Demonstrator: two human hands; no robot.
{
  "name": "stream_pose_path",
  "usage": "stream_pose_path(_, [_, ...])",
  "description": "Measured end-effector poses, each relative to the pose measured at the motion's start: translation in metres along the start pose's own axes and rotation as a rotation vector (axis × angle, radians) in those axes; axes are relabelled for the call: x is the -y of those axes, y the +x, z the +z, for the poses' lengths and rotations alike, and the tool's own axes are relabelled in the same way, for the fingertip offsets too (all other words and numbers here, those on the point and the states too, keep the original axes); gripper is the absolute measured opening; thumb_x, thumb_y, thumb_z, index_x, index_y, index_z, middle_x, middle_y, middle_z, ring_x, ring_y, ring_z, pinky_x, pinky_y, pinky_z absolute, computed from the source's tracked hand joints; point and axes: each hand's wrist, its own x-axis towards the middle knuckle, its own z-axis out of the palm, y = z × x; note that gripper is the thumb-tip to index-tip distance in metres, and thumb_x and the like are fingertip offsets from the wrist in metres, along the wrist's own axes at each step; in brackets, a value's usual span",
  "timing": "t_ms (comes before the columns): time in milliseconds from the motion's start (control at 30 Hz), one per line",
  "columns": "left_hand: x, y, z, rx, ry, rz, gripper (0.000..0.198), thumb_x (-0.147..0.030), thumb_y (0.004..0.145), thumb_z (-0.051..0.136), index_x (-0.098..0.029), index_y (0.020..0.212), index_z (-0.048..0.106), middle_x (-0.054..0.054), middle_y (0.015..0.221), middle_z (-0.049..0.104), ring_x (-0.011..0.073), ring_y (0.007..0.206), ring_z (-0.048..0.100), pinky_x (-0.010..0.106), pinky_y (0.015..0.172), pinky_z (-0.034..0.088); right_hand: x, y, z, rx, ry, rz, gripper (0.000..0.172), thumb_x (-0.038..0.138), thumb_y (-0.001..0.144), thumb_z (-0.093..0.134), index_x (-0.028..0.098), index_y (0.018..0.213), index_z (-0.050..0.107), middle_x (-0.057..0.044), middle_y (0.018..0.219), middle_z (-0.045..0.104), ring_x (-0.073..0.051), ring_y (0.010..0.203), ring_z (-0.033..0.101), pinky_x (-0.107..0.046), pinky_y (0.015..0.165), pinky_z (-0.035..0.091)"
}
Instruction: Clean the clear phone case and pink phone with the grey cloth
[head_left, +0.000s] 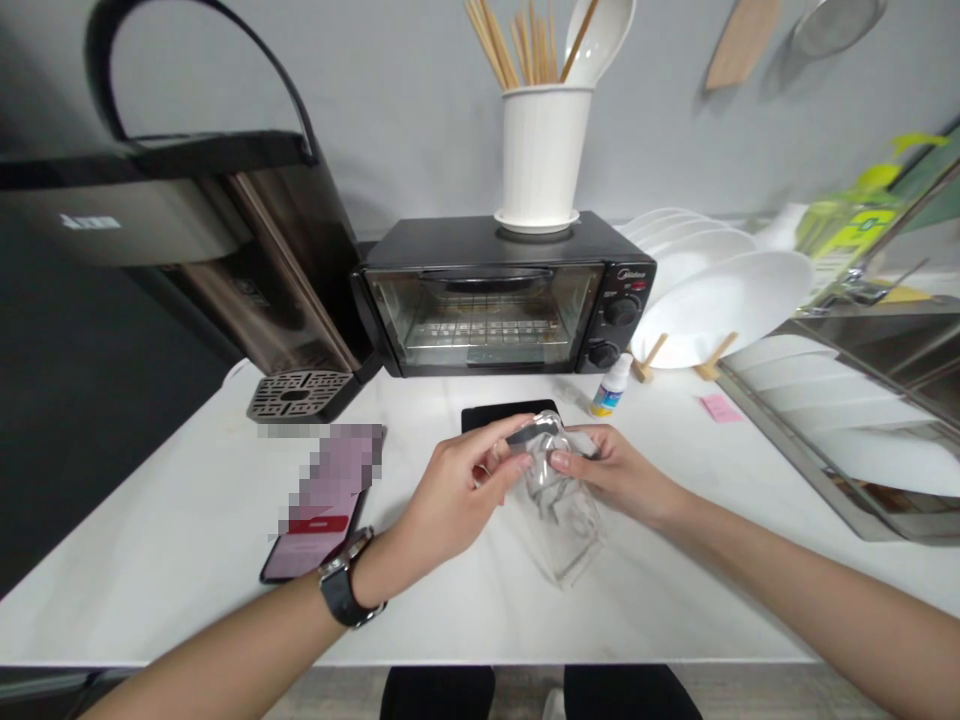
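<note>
Between both hands is a clear, see-through plastic case (pixel 570 535) that looks like a phone case, tilted above the counter. My left hand (pixel 469 480), with a watch at the wrist, pinches its upper left edge between thumb and fingers. My right hand (pixel 611 470) is closed at its upper right side, with the thumb on the plastic. A greyish, cloth-like bit (pixel 583 443) shows at the right fingers, but I cannot tell exactly what it is. Behind the hands lies a flat black object (pixel 484 416), partly hidden. Beyond the right hand stands a small white spray bottle (pixel 611 388).
A phone (pixel 322 520) lies left of my left forearm. At the back stand a water dispenser (pixel 300 270), a toaster oven (pixel 480 310) and, on it, a white utensil pot (pixel 544 150). White plates (pixel 727 300) stand by the sink (pixel 840 500), near a pink note (pixel 721 407).
</note>
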Motion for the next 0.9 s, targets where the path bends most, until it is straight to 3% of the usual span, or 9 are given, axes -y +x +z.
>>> stream_pose_path(133, [-0.002,0.002,0.000,0.000,-0.063,-0.079,0.048,-0.043,0.101,0.066,-0.023,0.143,0.074,-0.008,0.075,0.055,0.0088,0.055,0.058,0.026,0.058,0.047,-0.002,-0.001,-0.001,0.009,-0.085,0.030,0.039,0.059,0.091,0.084,0.030,0.067,0.078,-0.002,0.064,0.060,-0.020,0.059,0.046,-0.036,0.059,0.036])
stream_pose_path(267, [0.000,0.003,0.003,0.054,-0.103,-0.147,0.053,-0.044,0.098,0.071,-0.019,0.144,0.072,-0.006,0.075,0.057,0.0112,0.057,0.057,0.027,0.056,0.048,0.003,-0.001,0.007,0.027,0.004,0.056,0.025,0.057,0.082,0.090,0.033,0.088,0.086,-0.005,0.079,0.072,-0.025,0.070,0.060,-0.038,0.066,0.047])
stream_pose_path(400, [-0.001,0.001,0.003,0.106,-0.073,-0.179,0.055,-0.046,0.098,0.071,-0.019,0.147,0.071,-0.005,0.073,0.060,0.0114,0.056,0.054,0.026,0.055,0.045,0.005,-0.001,0.009,-0.007,0.099,0.069,0.026,0.050,0.076,0.095,0.033,0.093,0.086,-0.004,0.087,0.075,-0.022,0.070,0.062,-0.035,0.065,0.046])
stream_pose_path(500, [-0.004,0.000,0.000,0.074,-0.080,-0.139,0.057,-0.045,0.098,0.072,-0.022,0.150,0.070,-0.008,0.070,0.050,0.0105,0.055,0.051,0.026,0.055,0.044,0.002,-0.003,0.005,0.021,0.015,0.064,0.024,0.056,0.084,0.090,0.032,0.087,0.086,-0.004,0.080,0.074,-0.020,0.065,0.059,-0.035,0.063,0.043])
stream_pose_path(600, [-0.006,0.000,-0.003,0.025,-0.113,-0.093,0.057,-0.044,0.100,0.071,-0.026,0.154,0.065,-0.009,0.073,0.045,0.0100,0.055,0.051,0.026,0.055,0.045,-0.002,-0.006,0.001,0.070,-0.090,0.063,0.040,0.064,0.092,0.082,0.030,0.071,0.081,-0.003,0.067,0.068,-0.019,0.057,0.052,-0.035,0.060,0.039])
stream_pose_path(667, [-0.005,0.001,-0.003,0.003,-0.159,-0.086,0.048,-0.044,0.101,0.072,-0.028,0.146,0.068,-0.009,0.073,0.045,0.0105,0.054,0.052,0.026,0.054,0.045,-0.002,-0.006,0.002,0.080,-0.109,0.076,0.046,0.065,0.094,0.080,0.030,0.065,0.078,-0.003,0.064,0.066,-0.019,0.056,0.050,-0.035,0.057,0.037])
stream_pose_path(800, [-0.002,0.000,0.001,0.001,-0.230,-0.120,0.026,-0.052,0.098,0.077,-0.033,0.116,0.077,-0.006,0.074,0.050,0.0130,0.054,0.052,0.029,0.054,0.042,-0.001,-0.005,0.007,0.086,0.038,0.103,0.025,0.055,0.087,0.089,0.031,0.083,0.087,-0.004,0.080,0.077,-0.022,0.067,0.065,-0.035,0.066,0.050])
stream_pose_path(900, [-0.005,-0.003,0.002,0.052,-0.201,-0.168,0.026,-0.055,0.097,0.077,-0.041,0.119,0.079,-0.002,0.082,0.058,0.0196,0.065,0.058,0.034,0.060,0.046,0.002,-0.005,0.013,0.053,0.205,0.088,0.022,0.041,0.077,0.097,0.033,0.096,0.089,-0.003,0.090,0.081,-0.023,0.082,0.072,-0.035,0.080,0.057])
